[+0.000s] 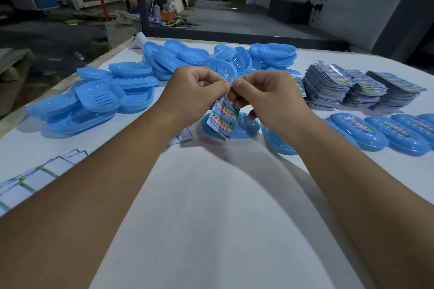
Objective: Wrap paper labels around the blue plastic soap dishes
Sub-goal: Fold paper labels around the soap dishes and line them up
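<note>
**Label held up, top edge being worked between both hands**

Step in hand, by the look of it: readying one label before wrapping. Left hand (199, 91) and right hand (260, 96) raised together above the counter (211, 195), fingers curled, thumb and forefinger of each pinching the top edge of a single printed paper label (223, 117). Label hanging down from that pinch, printed face toward the camera, lower corner dangling just over an upturned blue soap dish (244, 128) lying on the counter below. Probably peeling a strip or separating a tab at the top edge; too small to tell which.

Around the work: a loose heap of unwrapped soap dishes (164, 61) at the far left and centre, a fanned stack of fresh labels (347, 87) at the far right, and a row of finished dishes (394, 134) at the right, each already banded. White backing slips (42, 173) scattered at the near left edge.

Next move, as a judgement: lower the label across the middle of the dish beneath, keep it square to the long axis, pass both ends under and join them. Needs a light, even pull, since thin paper creases or tears readily and smooth plastic lets a band slide off centre.
</note>
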